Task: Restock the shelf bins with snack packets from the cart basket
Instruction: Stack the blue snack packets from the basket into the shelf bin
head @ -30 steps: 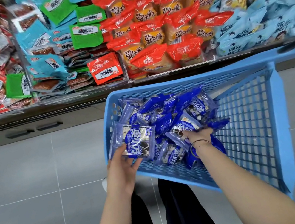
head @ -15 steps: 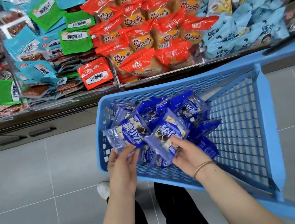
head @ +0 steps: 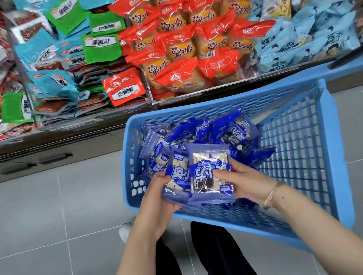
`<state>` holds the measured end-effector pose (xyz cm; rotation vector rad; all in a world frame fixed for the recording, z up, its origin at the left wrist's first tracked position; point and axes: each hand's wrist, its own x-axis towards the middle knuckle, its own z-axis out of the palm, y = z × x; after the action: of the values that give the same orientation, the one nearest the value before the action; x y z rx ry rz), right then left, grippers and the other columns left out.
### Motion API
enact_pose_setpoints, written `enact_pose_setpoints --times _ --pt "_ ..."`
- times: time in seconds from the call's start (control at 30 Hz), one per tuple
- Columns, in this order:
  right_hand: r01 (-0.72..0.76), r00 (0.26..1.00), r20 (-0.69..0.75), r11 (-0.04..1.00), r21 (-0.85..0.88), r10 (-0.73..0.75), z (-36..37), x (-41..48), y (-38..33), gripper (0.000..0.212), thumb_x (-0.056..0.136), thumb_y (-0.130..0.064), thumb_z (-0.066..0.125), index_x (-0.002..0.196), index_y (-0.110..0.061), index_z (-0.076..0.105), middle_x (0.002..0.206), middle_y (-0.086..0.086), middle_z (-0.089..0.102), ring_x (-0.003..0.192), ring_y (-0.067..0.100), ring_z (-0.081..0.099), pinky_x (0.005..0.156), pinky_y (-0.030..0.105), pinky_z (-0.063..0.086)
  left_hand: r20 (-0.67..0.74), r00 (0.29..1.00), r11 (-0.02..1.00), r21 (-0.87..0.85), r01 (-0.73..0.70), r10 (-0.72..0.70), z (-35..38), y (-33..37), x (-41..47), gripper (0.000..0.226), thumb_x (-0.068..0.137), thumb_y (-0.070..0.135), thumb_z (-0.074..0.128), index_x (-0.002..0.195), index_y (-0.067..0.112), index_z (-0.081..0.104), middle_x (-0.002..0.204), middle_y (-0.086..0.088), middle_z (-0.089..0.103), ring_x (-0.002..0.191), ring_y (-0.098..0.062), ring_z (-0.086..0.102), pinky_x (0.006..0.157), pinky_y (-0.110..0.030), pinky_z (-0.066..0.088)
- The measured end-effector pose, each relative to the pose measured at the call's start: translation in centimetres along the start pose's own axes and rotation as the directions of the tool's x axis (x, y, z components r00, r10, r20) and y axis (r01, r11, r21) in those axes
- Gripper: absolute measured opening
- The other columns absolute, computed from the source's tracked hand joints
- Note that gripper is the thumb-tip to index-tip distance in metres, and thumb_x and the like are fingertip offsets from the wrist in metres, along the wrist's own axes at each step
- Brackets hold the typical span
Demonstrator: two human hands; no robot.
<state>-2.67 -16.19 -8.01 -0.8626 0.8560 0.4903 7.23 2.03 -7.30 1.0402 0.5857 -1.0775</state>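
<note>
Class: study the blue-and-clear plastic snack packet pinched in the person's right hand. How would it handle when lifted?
The blue-and-clear plastic snack packet looks glossy, so probably slippery. It seems light: the right hand pinches it by one side, as the left hand does a second blue packet. Its crinkled film likely bends easily.

Glossy blue-and-clear plastic snack packets [head: 213,131] lie heaped in the far left corner of the light-blue plastic lattice cart basket [head: 301,160]. Two overlapping ones stand raised at the heap's near edge, the left packet [head: 178,179] gripped by the left hand [head: 158,202], the right packet [head: 210,176] by the right hand [head: 246,179]
</note>
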Motion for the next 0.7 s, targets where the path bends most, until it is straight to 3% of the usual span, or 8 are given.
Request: enact_pose_setpoints --times 0.1,0.2,0.33,0.47,0.53,0.6,0.63,0.7 --pt "0.103 0.993 0.079 0.976 -0.194 -0.089 -0.5 -0.4 -0.4 0.057 0.08 -0.004 0.068 0.122 -0.032 0.042 0.107 -0.009 0.07 0.098 0.011 0.067 0.081 0.033 0.057 -0.043 0.995 0.995 0.039 -0.087 0.088 0.1 0.6 0.2 0.011 0.097 0.009 0.039 0.098 0.014 0.048 0.105 -0.017 0.06 0.089 -0.029 0.063 0.076 -0.042 0.054" --pt "0.186 0.978 0.167 0.891 -0.415 -0.126 -0.6 -0.7 -1.1 0.061 0.073 0.01 0.071 0.115 -0.029 0.049 0.108 -0.006 0.068 0.097 0.01 0.064 0.091 0.033 0.052 -0.086 0.983 0.986 0.058 -0.159 0.163 -0.2 1.1 0.5 0.012 0.097 0.008 0.04 0.102 0.015 0.049 0.102 -0.011 0.064 0.085 -0.023 0.064 0.07 -0.034 0.054" --pt "0.233 0.968 0.237 0.617 -0.752 -0.078 -0.3 -0.9 -2.5 0.038 0.069 0.001 0.075 0.089 -0.028 0.06 0.084 -0.009 0.065 0.075 0.006 0.058 0.077 0.028 0.049 -0.086 0.975 0.965 0.181 -0.188 0.206 -1.1 1.7 0.4 0.02 0.096 0.002 0.041 0.106 0.013 0.056 0.104 -0.009 0.066 0.088 -0.022 0.064 0.068 -0.03 0.054" --pt "0.299 0.954 0.218 0.572 -0.763 -0.208 0.4 -0.9 -4.0 0.033 0.072 -0.009 0.077 0.094 -0.028 0.062 0.078 -0.022 0.064 0.072 -0.011 0.056 0.069 0.006 0.041 0.006 0.996 0.928 0.363 -0.085 0.089 -0.7 1.1 -0.8 0.031 0.093 -0.005 0.041 0.099 0.016 0.063 0.086 0.003 0.073 0.074 -0.013 0.069 0.065 -0.028 0.058" --pt "0.338 0.94 0.208 0.655 -0.676 -0.27 0.6 -0.7 -4.1 0.032 0.072 -0.005 0.077 0.092 -0.022 0.058 0.067 -0.021 0.064 0.06 -0.011 0.054 0.063 0.005 0.04 0.061 0.998 0.91 0.412 -0.034 0.01 0.0 0.3 -1.3 0.029 0.093 -0.002 0.038 0.1 0.015 0.06 0.093 -0.007 0.068 0.082 -0.02 0.063 0.071 -0.033 0.051" --pt "0.36 0.931 0.178 0.725 -0.588 -0.318 0.9 -0.7 -4.0 0.032 0.072 -0.002 0.077 0.092 -0.017 0.058 0.07 -0.012 0.066 0.06 -0.004 0.057 0.064 0.011 0.044 0.094 0.995 0.907 0.42 -0.017 -0.025 0.6 -0.5 -1.7 0.016 0.093 0.007 0.044 0.102 0.014 0.055 0.099 -0.012 0.064 0.088 -0.023 0.059 0.076 -0.035 0.044" --pt "0.377 0.923 0.173 0.712 -0.592 -0.344 1.0 -0.7 -3.9 0.031 0.071 -0.004 0.078 0.091 -0.017 0.059 0.074 -0.01 0.065 0.062 -0.002 0.057 0.065 0.012 0.044 0.097 0.995 0.895 0.445 -0.03 -0.015 0.7 -0.8 -1.7 0.014 0.091 0.012 0.052 0.104 0.013 0.054 0.102 -0.013 0.065 0.091 -0.023 0.061 0.081 -0.035 0.045" --pt "0.424 0.893 0.188 0.626 -0.654 -0.409 1.5 -0.6 -3.4 0.031 0.068 -0.007 0.08 0.088 -0.02 0.061 0.078 -0.012 0.06 0.065 -0.005 0.053 0.066 0.01 0.042 0.124 0.992 0.82 0.567 -0.079 0.01 1.0 -1.1 -1.7 0.03 0.083 0.012 0.066 0.11 0.011 0.052 0.108 -0.013 0.068 0.093 -0.02 0.065 0.084 -0.03 0.05"
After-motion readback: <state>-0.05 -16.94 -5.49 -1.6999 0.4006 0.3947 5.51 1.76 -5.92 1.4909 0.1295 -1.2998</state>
